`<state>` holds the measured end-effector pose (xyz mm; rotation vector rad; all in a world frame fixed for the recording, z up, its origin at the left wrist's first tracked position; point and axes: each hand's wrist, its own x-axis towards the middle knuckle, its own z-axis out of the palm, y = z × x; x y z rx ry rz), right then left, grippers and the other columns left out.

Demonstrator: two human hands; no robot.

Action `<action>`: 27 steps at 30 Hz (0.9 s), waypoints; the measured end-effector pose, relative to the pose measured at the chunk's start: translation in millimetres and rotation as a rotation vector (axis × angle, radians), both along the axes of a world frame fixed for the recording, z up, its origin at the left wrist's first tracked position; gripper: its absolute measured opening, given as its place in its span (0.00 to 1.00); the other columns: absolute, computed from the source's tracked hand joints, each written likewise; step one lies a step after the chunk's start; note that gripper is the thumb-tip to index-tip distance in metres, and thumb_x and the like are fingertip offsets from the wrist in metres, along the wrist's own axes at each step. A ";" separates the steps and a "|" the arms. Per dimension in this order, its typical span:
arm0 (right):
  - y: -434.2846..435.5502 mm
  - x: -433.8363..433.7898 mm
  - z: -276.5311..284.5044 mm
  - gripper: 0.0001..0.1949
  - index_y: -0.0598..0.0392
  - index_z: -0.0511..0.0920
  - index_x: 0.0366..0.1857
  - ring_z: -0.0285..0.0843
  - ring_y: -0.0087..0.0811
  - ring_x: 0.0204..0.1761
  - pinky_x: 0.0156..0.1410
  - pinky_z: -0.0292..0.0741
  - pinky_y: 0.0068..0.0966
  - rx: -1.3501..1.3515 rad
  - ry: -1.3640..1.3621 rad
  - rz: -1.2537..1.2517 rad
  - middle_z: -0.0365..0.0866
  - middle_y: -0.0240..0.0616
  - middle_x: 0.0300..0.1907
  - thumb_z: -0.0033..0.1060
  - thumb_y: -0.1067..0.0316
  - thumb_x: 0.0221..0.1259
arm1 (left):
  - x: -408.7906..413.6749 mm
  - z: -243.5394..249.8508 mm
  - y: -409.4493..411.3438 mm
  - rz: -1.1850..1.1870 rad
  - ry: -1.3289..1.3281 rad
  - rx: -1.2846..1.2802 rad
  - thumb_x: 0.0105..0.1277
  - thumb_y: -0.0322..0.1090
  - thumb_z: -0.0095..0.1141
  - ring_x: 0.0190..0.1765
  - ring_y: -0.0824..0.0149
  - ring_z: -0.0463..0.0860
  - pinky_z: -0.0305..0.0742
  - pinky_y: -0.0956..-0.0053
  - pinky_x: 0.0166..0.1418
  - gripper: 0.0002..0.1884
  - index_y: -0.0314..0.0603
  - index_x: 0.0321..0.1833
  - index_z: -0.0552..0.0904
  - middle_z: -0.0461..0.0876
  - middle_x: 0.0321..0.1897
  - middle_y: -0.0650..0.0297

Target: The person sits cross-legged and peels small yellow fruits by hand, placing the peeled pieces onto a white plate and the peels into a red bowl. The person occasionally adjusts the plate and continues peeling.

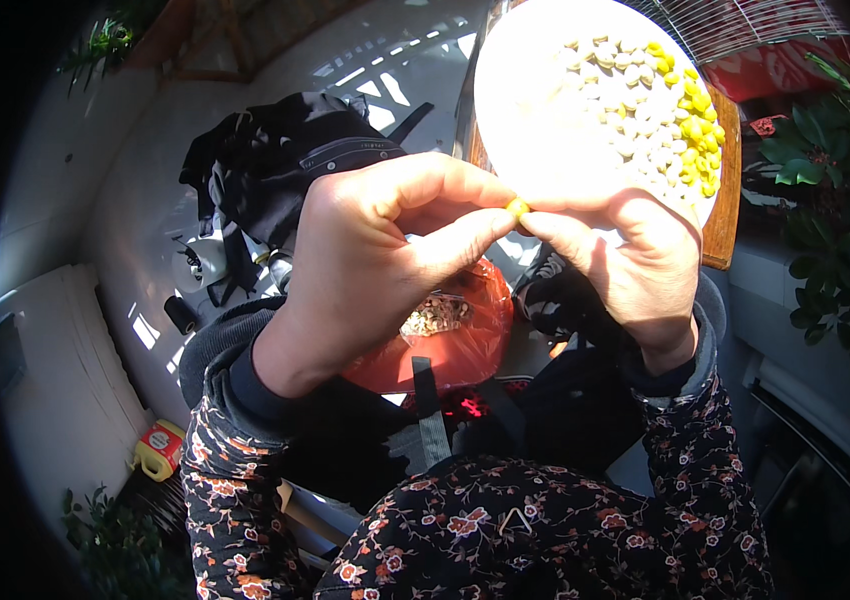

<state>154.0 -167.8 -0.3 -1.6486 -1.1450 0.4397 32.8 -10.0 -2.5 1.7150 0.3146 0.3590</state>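
Note:
Between the fingertips and thumbs of my left hand (387, 247) and my right hand (627, 255), which meet in front of me, is a small yellow kernel (518, 208). Whether it is a nut or a bean I cannot tell. Beyond my right hand lies a round white plate (522, 97), very bright in the sun. Several pale nuts in shells (624, 67) are spread over its middle, and yellow kernels (699, 127) line its right side. Below my hands, a red plastic bag (485, 337) holds a heap of shell-like pieces (436, 315).
The plate stands on a wooden table (721, 217), with a wire rack (747, 26) behind it. Black clothing (290, 157) lies on the floor at the left, near a white cup-like container (200, 264). A yellow jug (159, 448) is lower left; leafy plants (815, 150) hang at the right.

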 end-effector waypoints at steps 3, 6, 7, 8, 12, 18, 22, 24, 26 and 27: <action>-0.1 0.0 -0.1 0.09 0.65 0.81 0.41 0.83 0.27 0.39 0.47 0.78 0.21 -0.018 -0.008 0.001 0.85 0.41 0.37 0.66 0.76 0.57 | -0.4 -2.4 0.7 -0.006 0.004 -0.005 0.59 0.26 0.64 0.34 0.75 0.85 0.79 0.83 0.39 0.06 0.32 0.38 0.85 0.87 0.30 0.60; 1.0 -0.4 -2.0 0.09 0.65 0.81 0.41 0.83 0.26 0.39 0.47 0.78 0.21 -0.003 0.027 0.001 0.85 0.41 0.37 0.66 0.76 0.57 | -0.1 -3.8 2.5 -0.015 0.008 0.005 0.59 0.26 0.64 0.33 0.75 0.85 0.79 0.83 0.39 0.06 0.32 0.38 0.85 0.87 0.30 0.60; 1.5 -1.1 -2.6 0.09 0.65 0.81 0.41 0.83 0.26 0.39 0.47 0.78 0.21 0.003 0.047 -0.004 0.85 0.41 0.37 0.66 0.76 0.57 | 0.0 -4.1 3.0 -0.022 0.009 0.008 0.59 0.26 0.64 0.33 0.76 0.85 0.79 0.83 0.38 0.06 0.32 0.38 0.85 0.87 0.30 0.61; 1.7 -1.2 -2.5 0.09 0.65 0.81 0.41 0.83 0.26 0.39 0.47 0.78 0.21 0.003 0.041 -0.005 0.85 0.40 0.37 0.66 0.76 0.57 | 0.1 -4.3 3.5 -0.027 0.012 0.004 0.59 0.27 0.64 0.33 0.76 0.85 0.79 0.83 0.38 0.06 0.31 0.38 0.85 0.87 0.29 0.61; 2.0 -1.6 -0.9 0.08 0.64 0.82 0.40 0.83 0.28 0.38 0.45 0.78 0.22 -0.055 -0.012 -0.012 0.85 0.41 0.36 0.65 0.77 0.56 | 0.4 -5.4 4.0 -0.033 0.029 -0.003 0.59 0.27 0.64 0.32 0.77 0.85 0.79 0.83 0.37 0.06 0.32 0.37 0.85 0.86 0.28 0.62; 3.2 -0.8 -3.1 0.07 0.61 0.82 0.38 0.84 0.35 0.35 0.42 0.78 0.24 -0.019 -0.041 -0.003 0.84 0.42 0.34 0.61 0.76 0.56 | -0.3 -4.9 1.5 -0.004 -0.024 0.148 0.56 0.26 0.65 0.31 0.76 0.85 0.80 0.82 0.37 0.06 0.33 0.35 0.84 0.86 0.26 0.61; 2.3 -0.3 -4.5 0.08 0.61 0.82 0.39 0.84 0.35 0.36 0.42 0.78 0.24 -0.007 -0.028 0.022 0.83 0.43 0.35 0.59 0.75 0.56 | 0.3 -4.4 0.9 0.009 -0.042 0.217 0.54 0.25 0.64 0.31 0.75 0.86 0.80 0.82 0.37 0.05 0.34 0.34 0.84 0.86 0.26 0.62; 1.4 -1.0 -3.2 0.08 0.62 0.82 0.40 0.83 0.31 0.38 0.44 0.78 0.23 -0.042 0.011 0.013 0.84 0.42 0.36 0.61 0.76 0.56 | -0.7 -3.5 0.9 -0.011 -0.020 0.209 0.56 0.25 0.64 0.31 0.76 0.85 0.79 0.83 0.38 0.05 0.33 0.35 0.84 0.85 0.28 0.63; -0.4 -3.1 0.0 0.09 0.65 0.81 0.40 0.81 0.23 0.41 0.49 0.77 0.21 -0.101 0.062 -0.006 0.85 0.40 0.39 0.66 0.78 0.56 | -1.4 -2.9 0.8 -0.021 -0.009 0.194 0.57 0.25 0.64 0.32 0.76 0.84 0.79 0.83 0.39 0.05 0.33 0.35 0.83 0.85 0.28 0.64; -0.5 -3.8 1.3 0.09 0.65 0.82 0.40 0.81 0.23 0.40 0.49 0.77 0.21 -0.122 0.067 -0.018 0.85 0.39 0.38 0.66 0.78 0.56 | -1.4 -2.8 0.7 -0.022 -0.008 0.184 0.57 0.25 0.64 0.32 0.76 0.84 0.79 0.83 0.39 0.05 0.33 0.35 0.83 0.85 0.28 0.65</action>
